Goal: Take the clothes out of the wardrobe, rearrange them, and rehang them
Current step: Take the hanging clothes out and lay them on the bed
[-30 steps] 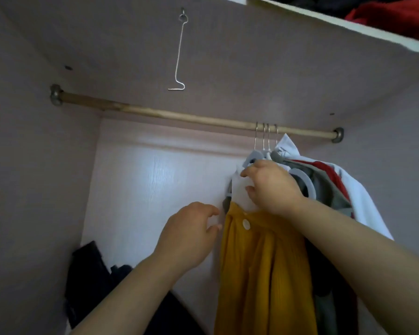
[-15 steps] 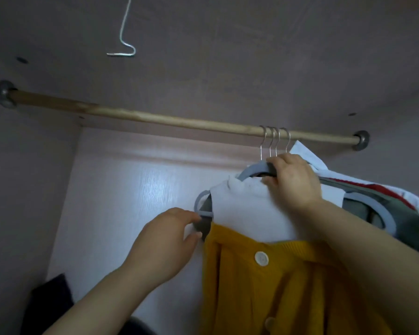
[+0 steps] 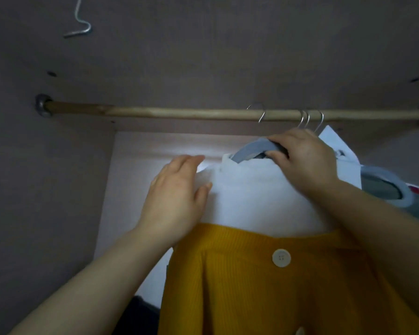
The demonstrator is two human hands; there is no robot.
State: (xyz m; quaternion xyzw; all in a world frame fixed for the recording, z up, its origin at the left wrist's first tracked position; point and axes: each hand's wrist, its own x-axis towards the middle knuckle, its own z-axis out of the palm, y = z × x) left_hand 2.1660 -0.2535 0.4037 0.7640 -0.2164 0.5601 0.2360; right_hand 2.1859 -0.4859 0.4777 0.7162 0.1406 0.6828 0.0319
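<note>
Inside the wardrobe, up near the wooden rail, your right hand is curled round the top of a grey hanger, fingers over its upper arm and thumb underneath. That hanger carries a white top with a yellow knitted garment over its lower part; one pale button shows near the yellow garment's upper edge. The hanger's metal hook sits at the rail, left of the other hooks, but whether it bears on the wood cannot be told.

Your left hand lies relaxed on the white top's left shoulder, fingers straight and reaching toward the back panel, thumb resting on the front of the cloth. It grips nothing.

To the right of your right hand, three more hooks hang close together on the rail. Below them are a white collar and a second grey hanger holding grey cloth with a bit of red at the edge of view.

The rail ends in a metal bracket on the left wall. A bent wire hook hangs from the wardrobe ceiling at the upper left. Dark clothing lies low down between your left forearm and the yellow garment.
</note>
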